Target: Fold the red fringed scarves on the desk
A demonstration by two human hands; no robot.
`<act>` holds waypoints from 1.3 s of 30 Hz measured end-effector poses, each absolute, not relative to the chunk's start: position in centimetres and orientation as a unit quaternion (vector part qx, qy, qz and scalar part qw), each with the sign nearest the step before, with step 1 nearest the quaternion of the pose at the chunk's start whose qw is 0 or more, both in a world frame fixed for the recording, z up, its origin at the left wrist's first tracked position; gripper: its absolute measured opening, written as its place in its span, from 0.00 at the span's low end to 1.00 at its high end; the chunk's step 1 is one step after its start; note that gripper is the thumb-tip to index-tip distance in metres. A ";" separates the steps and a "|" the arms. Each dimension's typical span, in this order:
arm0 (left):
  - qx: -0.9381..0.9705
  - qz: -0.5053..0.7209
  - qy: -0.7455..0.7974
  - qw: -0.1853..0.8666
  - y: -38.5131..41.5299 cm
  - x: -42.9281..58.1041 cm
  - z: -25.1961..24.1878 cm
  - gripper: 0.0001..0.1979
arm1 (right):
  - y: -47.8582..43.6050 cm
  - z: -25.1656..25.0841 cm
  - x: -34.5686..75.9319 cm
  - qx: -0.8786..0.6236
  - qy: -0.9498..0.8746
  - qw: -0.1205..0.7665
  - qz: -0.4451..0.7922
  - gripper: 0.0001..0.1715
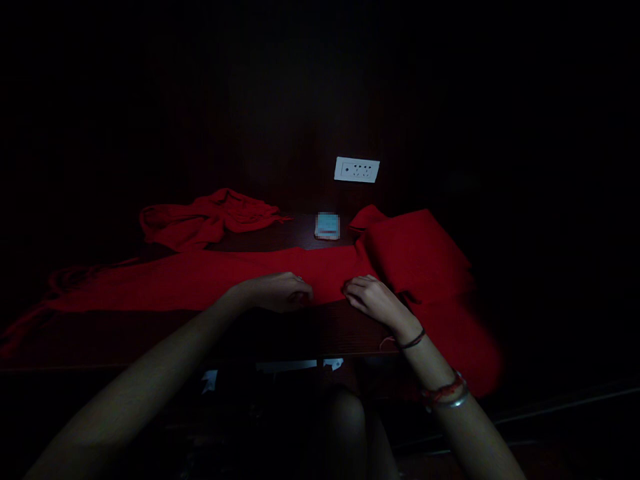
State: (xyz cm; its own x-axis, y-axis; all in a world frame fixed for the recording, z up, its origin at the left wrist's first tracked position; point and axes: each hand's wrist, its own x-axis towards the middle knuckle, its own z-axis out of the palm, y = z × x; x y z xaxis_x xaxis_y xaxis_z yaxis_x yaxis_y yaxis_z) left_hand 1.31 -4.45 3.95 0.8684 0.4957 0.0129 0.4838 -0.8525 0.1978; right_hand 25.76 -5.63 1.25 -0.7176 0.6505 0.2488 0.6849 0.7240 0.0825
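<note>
The red cloth [200, 280], spread across the bench [325, 327] from nine to four o'clock, could be dragged askew by the folds [457, 327] apparently overhanging at four. The left hand [287, 291] is angled inward at seven, the right hand [373, 298] likewise at four; fingers are curled narrow, but whether cloth is pinched cannot be told.

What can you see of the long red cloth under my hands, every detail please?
The long red cloth lies across the dark table, looking like soft fabric, with stringy fringe at its left end. It is mostly flat through the middle; at right it seems to run into a loose, folded mass. Your left hand and right hand are by its near edge, fingers curled; I can't tell whether they grip it.
</note>
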 end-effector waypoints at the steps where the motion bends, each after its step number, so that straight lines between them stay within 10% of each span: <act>1: 0.960 0.031 0.259 0.101 -4.4 1.3 3.9 0.08 | -5.6 1.2 25.8 -0.363 -0.923 0.101 -0.081 0.11; 23: 0.966 0.074 0.247 0.015 -3.9 1.7 2.7 0.05 | -5.7 1.0 25.9 -0.361 -0.922 0.133 -0.054 0.11; 31: 0.917 0.165 0.364 0.014 -1.2 1.7 2.2 0.19 | -5.6 1.0 25.7 -0.378 -0.913 0.148 -0.046 0.12; 39: 0.792 -0.046 0.596 0.119 1.3 -0.1 0.2 0.39 | -5.4 0.7 25.4 -0.436 -0.886 0.139 -0.077 0.13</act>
